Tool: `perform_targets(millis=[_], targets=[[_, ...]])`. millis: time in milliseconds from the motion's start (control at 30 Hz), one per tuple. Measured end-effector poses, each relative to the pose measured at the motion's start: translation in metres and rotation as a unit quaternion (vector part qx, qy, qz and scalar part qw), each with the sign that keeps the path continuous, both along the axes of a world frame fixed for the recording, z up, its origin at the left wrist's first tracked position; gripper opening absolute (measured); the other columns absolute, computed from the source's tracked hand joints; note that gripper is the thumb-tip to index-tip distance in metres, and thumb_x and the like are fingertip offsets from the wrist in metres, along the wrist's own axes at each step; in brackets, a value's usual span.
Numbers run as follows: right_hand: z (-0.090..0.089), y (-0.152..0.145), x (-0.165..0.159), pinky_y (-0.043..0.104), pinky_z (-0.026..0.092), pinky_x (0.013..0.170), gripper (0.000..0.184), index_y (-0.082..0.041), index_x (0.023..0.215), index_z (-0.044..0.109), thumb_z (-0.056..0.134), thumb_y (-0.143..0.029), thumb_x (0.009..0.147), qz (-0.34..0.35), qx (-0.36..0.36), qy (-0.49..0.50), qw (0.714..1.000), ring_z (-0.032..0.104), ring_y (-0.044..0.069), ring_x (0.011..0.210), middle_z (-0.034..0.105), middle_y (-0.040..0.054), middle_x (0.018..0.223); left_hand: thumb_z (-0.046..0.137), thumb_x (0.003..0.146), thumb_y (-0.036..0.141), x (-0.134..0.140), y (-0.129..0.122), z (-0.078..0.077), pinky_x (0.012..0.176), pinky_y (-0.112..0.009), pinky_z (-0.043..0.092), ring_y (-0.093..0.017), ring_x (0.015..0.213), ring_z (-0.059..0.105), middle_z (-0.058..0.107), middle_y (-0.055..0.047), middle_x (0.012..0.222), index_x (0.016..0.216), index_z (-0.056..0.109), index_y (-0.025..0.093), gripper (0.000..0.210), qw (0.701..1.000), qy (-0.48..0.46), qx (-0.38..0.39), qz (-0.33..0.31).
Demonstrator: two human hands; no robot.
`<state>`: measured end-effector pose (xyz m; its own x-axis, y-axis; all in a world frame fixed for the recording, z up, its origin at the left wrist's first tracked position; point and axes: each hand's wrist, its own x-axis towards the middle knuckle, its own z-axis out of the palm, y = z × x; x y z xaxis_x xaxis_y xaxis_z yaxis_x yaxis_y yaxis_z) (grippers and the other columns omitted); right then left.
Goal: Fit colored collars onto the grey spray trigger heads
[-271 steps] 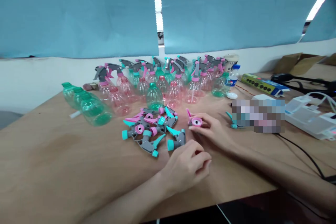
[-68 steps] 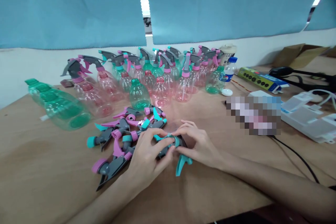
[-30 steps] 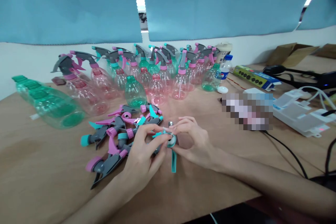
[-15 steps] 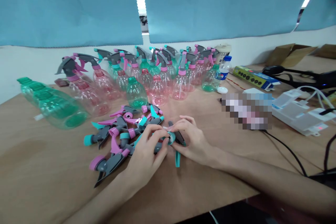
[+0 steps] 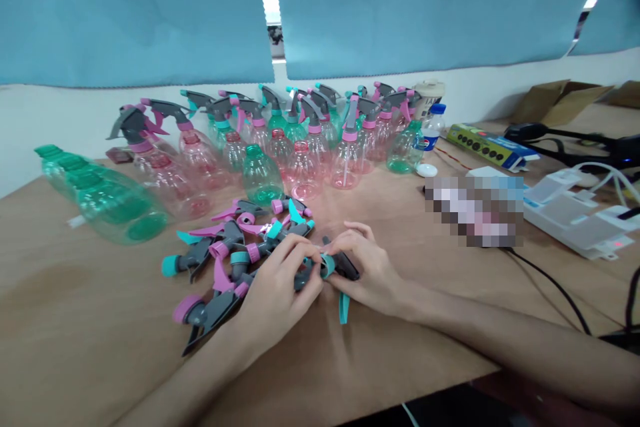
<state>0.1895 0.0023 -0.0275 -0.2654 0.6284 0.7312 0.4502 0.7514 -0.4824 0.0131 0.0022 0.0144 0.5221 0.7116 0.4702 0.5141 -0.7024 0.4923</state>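
My right hand (image 5: 371, 271) is closed round a grey trigger spray head (image 5: 327, 266) with a teal collar. Its teal trigger hangs down below the fingers, and the collar's opening faces my left hand (image 5: 283, 280). The left thumb and fingers are pinched together at that opening; whatever they grip is too small and hidden to name. Left of the hands lies a pile of loose spray heads, among them a pink-collared spray head (image 5: 193, 310) and a teal-collared spray head (image 5: 187, 260). Part of the pile is behind my left hand.
Clear pink and green bottles stand behind the pile, such as an open green bottle (image 5: 261, 177) and a capped spray bottle (image 5: 346, 160). Green bottles (image 5: 117, 210) line the left. To the right are a blue-capped drink bottle (image 5: 433, 127), a boxed item (image 5: 487, 147) and white plastic trays (image 5: 565, 213).
A whitish bit visible at the fingertips before no longer shows. The teal-collared spray head has turned slightly, and its collar shows more. Both hands stay nearly in place.
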Motion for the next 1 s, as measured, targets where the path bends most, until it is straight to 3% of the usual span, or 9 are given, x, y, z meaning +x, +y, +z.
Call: perform_targets(millis=[200, 467, 767, 1000], targets=[[0.0, -0.001, -0.001, 0.046, 0.035, 0.1, 0.024, -0.025, 0.096, 0.05, 0.059, -0.014, 0.077, -0.008, -0.002, 0.002, 1.0, 0.065, 0.017, 0.08, 0.066, -0.0022, 0.085, 0.045, 0.08, 0.008, -0.002, 0.003, 0.0, 0.069, -0.029, 0.05, -0.016, 0.077, 0.056, 0.054, -0.005, 0.092, 0.079, 0.052, 0.018, 0.012, 0.998, 0.043, 0.03, -0.016], [0.001, 0.003, 0.002, 0.045, 0.037, 0.099, 0.021, -0.025, 0.093, 0.051, 0.063, -0.019, 0.078, -0.019, -0.015, 0.018, 1.0, 0.065, 0.017, 0.08, 0.066, -0.0026, 0.084, 0.046, 0.083, 0.005, -0.004, 0.006, -0.01, 0.073, -0.028, 0.051, -0.016, 0.087, 0.059, 0.054, -0.005, 0.099, 0.086, 0.054, 0.018, 0.016, 0.999, 0.015, 0.045, -0.025], [0.002, -0.003, 0.001, 0.044, 0.044, 0.094, 0.025, -0.025, 0.099, 0.05, 0.065, -0.03, 0.079, -0.01, -0.008, 0.048, 0.999, 0.066, 0.02, 0.086, 0.065, -0.0008, 0.084, 0.057, 0.086, 0.009, -0.004, 0.002, -0.003, 0.074, -0.029, 0.053, -0.016, 0.084, 0.062, 0.063, -0.004, 0.091, 0.092, 0.06, 0.02, 0.013, 0.988, -0.031, 0.151, -0.017], [0.005, -0.005, 0.0, 0.043, 0.046, 0.092, 0.028, -0.023, 0.101, 0.051, 0.066, -0.033, 0.08, -0.002, 0.007, 0.043, 0.999, 0.066, 0.021, 0.086, 0.065, -0.0002, 0.082, 0.058, 0.084, 0.004, -0.008, 0.003, -0.002, 0.067, -0.028, 0.051, -0.014, 0.077, 0.059, 0.061, -0.002, 0.087, 0.096, 0.061, 0.02, 0.02, 0.984, -0.052, 0.172, -0.008]])
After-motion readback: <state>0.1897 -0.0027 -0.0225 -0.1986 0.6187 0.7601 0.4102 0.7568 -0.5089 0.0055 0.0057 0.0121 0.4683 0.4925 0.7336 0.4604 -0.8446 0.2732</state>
